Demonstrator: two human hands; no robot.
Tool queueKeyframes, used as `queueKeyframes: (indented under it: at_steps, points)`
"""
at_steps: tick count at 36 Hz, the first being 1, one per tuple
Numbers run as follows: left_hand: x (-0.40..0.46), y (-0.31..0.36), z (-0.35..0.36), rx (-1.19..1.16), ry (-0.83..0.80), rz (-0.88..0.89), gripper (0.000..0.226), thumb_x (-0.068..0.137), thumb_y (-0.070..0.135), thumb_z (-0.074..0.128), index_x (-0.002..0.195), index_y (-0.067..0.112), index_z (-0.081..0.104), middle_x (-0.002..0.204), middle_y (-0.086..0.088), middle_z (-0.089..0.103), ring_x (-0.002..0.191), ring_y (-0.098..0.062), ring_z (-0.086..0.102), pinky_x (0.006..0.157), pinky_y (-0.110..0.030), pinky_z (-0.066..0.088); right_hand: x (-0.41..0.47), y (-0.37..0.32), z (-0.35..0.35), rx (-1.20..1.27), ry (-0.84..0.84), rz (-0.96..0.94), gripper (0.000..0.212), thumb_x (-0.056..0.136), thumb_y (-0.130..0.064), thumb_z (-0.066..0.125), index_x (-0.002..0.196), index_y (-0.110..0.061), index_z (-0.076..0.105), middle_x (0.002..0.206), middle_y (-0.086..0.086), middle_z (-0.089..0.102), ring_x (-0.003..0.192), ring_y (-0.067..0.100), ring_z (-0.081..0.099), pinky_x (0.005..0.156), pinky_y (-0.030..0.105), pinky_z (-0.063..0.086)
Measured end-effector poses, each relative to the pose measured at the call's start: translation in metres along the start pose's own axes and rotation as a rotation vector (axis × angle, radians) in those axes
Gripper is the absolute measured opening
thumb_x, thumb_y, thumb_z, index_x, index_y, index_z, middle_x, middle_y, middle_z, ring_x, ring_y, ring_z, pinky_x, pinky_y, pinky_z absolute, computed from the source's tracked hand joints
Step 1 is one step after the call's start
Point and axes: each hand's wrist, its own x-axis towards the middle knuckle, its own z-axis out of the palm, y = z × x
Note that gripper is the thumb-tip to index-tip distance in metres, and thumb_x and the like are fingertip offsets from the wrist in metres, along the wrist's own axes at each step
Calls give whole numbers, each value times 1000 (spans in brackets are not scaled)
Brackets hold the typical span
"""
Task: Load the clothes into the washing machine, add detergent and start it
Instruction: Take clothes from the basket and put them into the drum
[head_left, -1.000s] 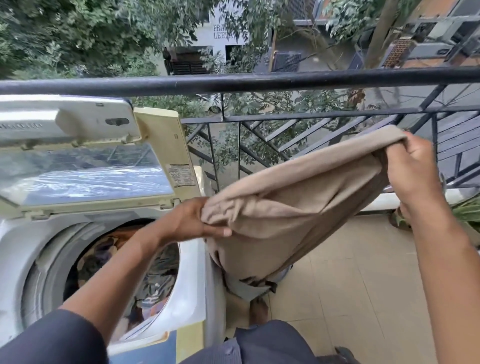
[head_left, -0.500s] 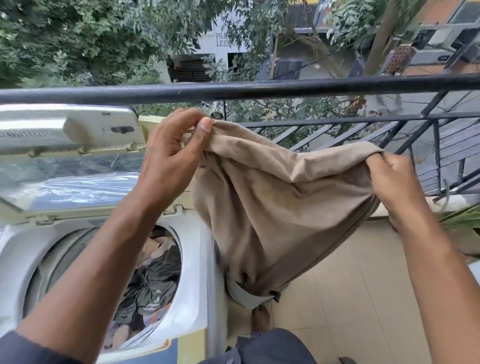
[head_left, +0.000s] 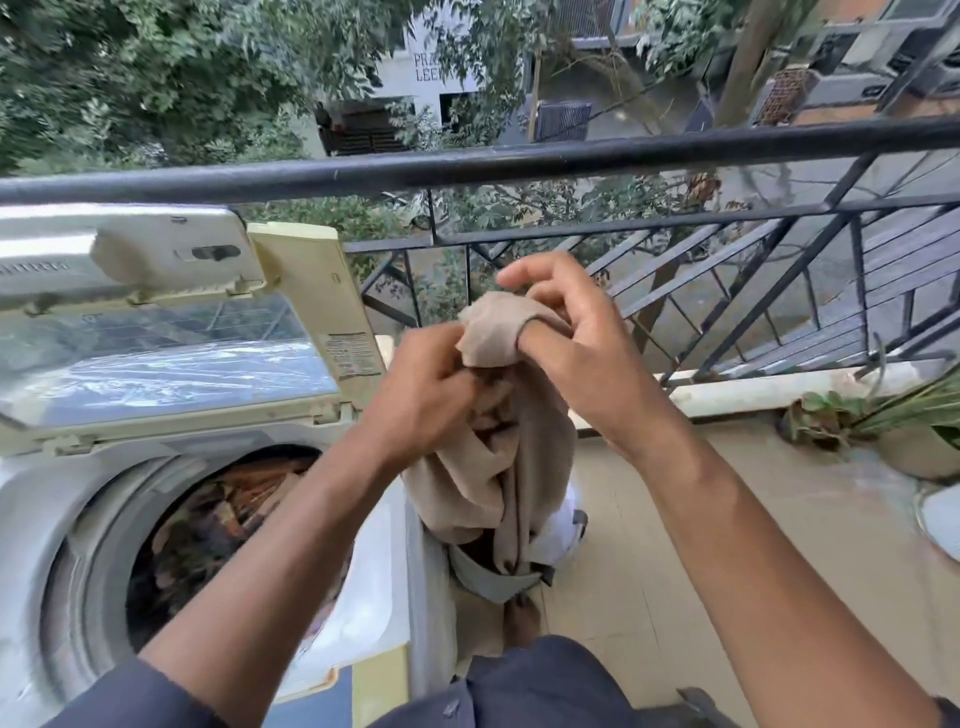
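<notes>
Matt beige cloth (head_left: 498, 457) in my grip; glossy, yellowed plastic washer lid (head_left: 171, 332); smooth black metal railing (head_left: 519, 163); matt floor tiles (head_left: 753, 519).

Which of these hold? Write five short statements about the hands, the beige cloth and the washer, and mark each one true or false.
1. Both hands grip the beige cloth. True: the left hand and the right hand hold its top, close together.
2. The washer lid is closed. False: it stands raised, the drum open.
3. Clothes already lie in the drum. True.
4. The beige cloth hangs inside the drum. False: it hangs outside, to the right of the washer.
5. A black railing runs behind the washer. True.
</notes>
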Motion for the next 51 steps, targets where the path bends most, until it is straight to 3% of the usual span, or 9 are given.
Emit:
queueKeyframes:
  at_steps: [8,12,17,22,26,29,34,43,51]
  points:
    - [4,28,-44,-215,-42,118,29,82,-12,51,96,0,73,91,-21,73,83,-19,65,68,-41,54,-15,85,-11,-126,-307,133,62,74,-16,83,130,-30,59,108,-14,68,99,8,63,86,30,51]
    - [4,43,-54,-223,-82,181,24,83,-10,52,93,-2,72,87,-25,69,80,-20,62,67,-45,53,-14,140,15,-404,-220,113,84,65,-45,75,144,-40,50,126,-7,53,117,27,53,97,50,52]
    - [0,49,-62,-282,-119,194,25,89,-7,53,93,4,74,83,-7,68,79,-14,59,67,-33,47,-2,161,33,-119,-97,110,86,77,5,75,129,-60,52,119,-7,38,98,10,56,83,11,46]
    - [-4,55,-74,-415,-64,227,30,83,6,57,80,29,76,71,14,63,63,-3,54,58,-17,43,11,185,34,-336,-329,315,74,67,-17,55,141,-23,53,146,7,44,134,24,46,108,36,43]
    - [-6,62,-85,-413,-24,239,27,81,12,56,80,30,75,71,14,64,62,-4,55,56,-17,44,4,199,37,-727,-602,449,23,77,-26,54,100,-26,55,122,11,68,110,37,64,80,39,49]
    - [-9,57,-91,-401,-7,212,29,82,2,59,81,26,75,73,10,66,65,-6,58,58,-18,46,-10,211,32,-862,-498,560,10,90,-22,50,80,-21,50,113,14,70,97,38,65,72,35,43]
    - [-19,33,-84,-296,61,43,17,90,3,55,87,4,72,78,-3,69,72,-13,62,61,-23,51,-9,213,1,-900,-296,598,25,89,-9,49,103,-11,70,116,20,70,110,42,66,79,38,49]
    - [-29,4,-42,-160,358,-330,24,83,37,59,102,29,70,92,1,75,84,-11,67,80,-40,57,4,113,-44,-630,66,269,23,79,-20,46,70,1,51,68,22,58,72,42,63,61,46,52]
    - [-30,-1,-17,-157,21,-134,97,70,55,84,149,54,28,143,4,49,131,-14,58,115,-43,46,1,3,-30,-235,83,-44,23,90,-14,55,86,-9,76,81,19,73,77,43,67,67,59,55]
